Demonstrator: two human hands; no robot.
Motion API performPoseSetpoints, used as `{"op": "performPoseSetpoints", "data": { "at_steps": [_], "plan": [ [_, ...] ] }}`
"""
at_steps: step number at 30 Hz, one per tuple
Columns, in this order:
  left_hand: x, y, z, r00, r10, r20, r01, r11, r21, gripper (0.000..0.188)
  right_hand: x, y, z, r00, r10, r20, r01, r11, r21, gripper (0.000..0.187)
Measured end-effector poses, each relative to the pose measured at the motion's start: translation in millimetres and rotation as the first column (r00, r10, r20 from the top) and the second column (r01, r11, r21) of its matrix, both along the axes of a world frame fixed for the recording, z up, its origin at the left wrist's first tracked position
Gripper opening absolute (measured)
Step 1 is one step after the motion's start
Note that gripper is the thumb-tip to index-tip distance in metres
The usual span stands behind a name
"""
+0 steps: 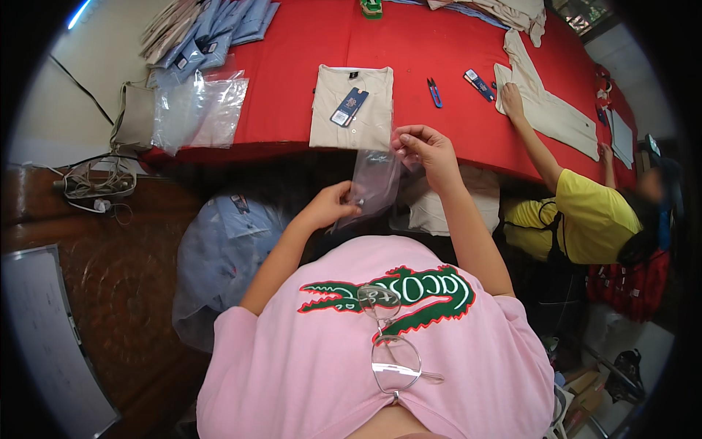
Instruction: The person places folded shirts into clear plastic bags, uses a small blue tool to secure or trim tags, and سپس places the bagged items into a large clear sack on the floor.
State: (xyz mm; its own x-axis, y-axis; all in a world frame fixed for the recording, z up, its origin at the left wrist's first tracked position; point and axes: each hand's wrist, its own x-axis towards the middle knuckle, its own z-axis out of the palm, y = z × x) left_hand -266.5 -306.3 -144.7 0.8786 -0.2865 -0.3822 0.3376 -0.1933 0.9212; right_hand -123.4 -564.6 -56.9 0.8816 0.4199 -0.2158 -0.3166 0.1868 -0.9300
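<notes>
A clear plastic bag (375, 183) stretches between my two hands, just off the near edge of the table. My left hand (330, 205) pinches its lower left side. Higher up, my right hand (428, 150) grips the bag's upper right corner with thumb and fingers. Right beyond the bag lies a folded beige shirt (369, 113), flat on the red cloth. A dark blue hang tag (349, 107) rests on the shirt's front.
Clear bags (201, 113) overhang the table's left edge, below stacked blue shirts (227, 33). Blue thread snips (434, 93) and tags (480, 85) lie right of the shirt. A co-worker in yellow (603, 216) handles a beige garment (545, 110). Bagged blue shirts (230, 249) sit beside me.
</notes>
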Motion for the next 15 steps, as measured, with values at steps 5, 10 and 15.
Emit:
{"op": "performPoseSetpoints", "data": {
  "at_steps": [5,10,15],
  "plan": [
    [31,-22,59,0.934,0.055,0.352,-0.217,0.872,0.438,0.087,-17,-10,22,0.997,-0.080,-0.020,0.080,0.997,-0.005,0.021],
    [51,-56,117,0.939,0.193,0.286,-0.151,0.975,-0.163,0.097,-17,-23,41,0.997,0.052,-0.054,-0.051,0.999,0.017,0.023],
    [78,-59,91,0.958,0.096,0.269,-0.048,0.982,-0.180,0.064,-19,-30,54,0.973,0.202,-0.116,-0.188,0.975,0.120,0.026]
  ]
}}
